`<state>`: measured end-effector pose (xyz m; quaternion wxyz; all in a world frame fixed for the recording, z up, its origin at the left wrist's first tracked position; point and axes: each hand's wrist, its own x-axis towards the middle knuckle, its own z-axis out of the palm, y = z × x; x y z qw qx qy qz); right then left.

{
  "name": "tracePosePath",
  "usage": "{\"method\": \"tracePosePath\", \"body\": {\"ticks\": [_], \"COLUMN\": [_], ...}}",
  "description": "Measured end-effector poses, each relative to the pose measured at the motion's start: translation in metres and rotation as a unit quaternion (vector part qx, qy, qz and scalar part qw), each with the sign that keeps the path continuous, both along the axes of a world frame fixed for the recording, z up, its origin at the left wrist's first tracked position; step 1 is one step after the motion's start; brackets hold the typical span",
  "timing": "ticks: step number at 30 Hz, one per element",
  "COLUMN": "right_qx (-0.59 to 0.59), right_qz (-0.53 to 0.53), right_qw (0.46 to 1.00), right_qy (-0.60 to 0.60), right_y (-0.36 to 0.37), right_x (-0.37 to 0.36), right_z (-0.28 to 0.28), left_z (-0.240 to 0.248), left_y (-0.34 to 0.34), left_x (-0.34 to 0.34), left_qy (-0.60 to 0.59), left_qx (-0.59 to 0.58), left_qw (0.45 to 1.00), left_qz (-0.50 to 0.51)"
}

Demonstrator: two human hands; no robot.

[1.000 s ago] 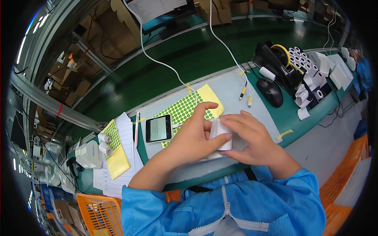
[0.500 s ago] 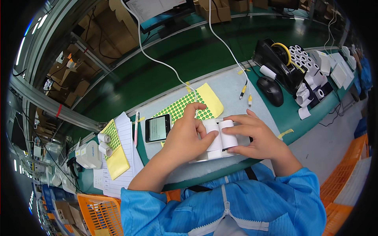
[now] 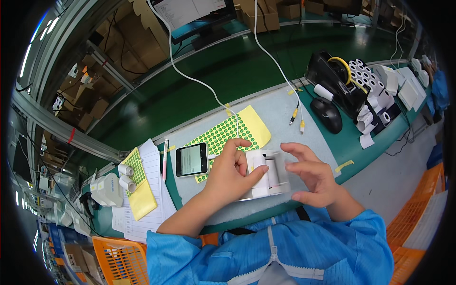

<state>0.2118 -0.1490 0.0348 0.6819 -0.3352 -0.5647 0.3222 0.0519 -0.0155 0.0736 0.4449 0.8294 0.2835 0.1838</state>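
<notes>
A white device with a paper bay (image 3: pixel 259 191), which looks like a small receipt printer, lies on the grey mat in front of me. My left hand (image 3: pixel 231 170) is closed on it from the left, thumb pressed on the white part and index finger raised. A pale roll-like shape (image 3: pixel 272 173) sits in the bay. Just right of that is a grey-white piece (image 3: pixel 283 176), smeared by motion. My right hand (image 3: pixel 313 175) hovers beside it, fingers apart and curved, holding nothing. A dark-framed screen (image 3: pixel 191 159) lies left of my left hand, which hides whether it joins the device.
A green-dotted sticker sheet (image 3: pixel 219 134) lies behind the device. A black mouse (image 3: pixel 326 115), cable plugs (image 3: pixel 298 121) and a black tape dispenser (image 3: pixel 330 80) stand right. Several paper rolls (image 3: pixel 368 76) are beyond. Lined papers (image 3: pixel 145 209), a pen (image 3: pixel 165 159) and a white box-like device (image 3: pixel 107 189) are left.
My right hand has let go of the white paper roll and drawn back to the right, fingers spreading. My left hand stays on the device, shifted slightly nearer to me.
</notes>
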Motion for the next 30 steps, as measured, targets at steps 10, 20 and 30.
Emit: {"method": "tracePosePath", "body": {"ticks": [10, 20, 30], "right_qx": [-0.040, -0.016, -0.237], "right_qz": [-0.109, -0.139, -0.427], "right_qw": [0.925, 0.896, 0.740], "right_qy": [-0.361, -0.422, -0.463], "right_y": [-0.003, 0.007, 0.049], "right_x": [0.000, -0.003, 0.063], "right_z": [0.013, 0.025, 0.032], "left_z": [-0.019, -0.028, 0.000], "left_y": [-0.004, -0.007, 0.029], "left_x": [0.002, 0.003, -0.040], "left_qy": [-0.092, -0.143, -0.072], "left_qx": [-0.043, -0.018, 0.258], "left_qw": [0.994, 0.987, 0.942], "left_qz": [0.031, 0.070, -0.200]}}
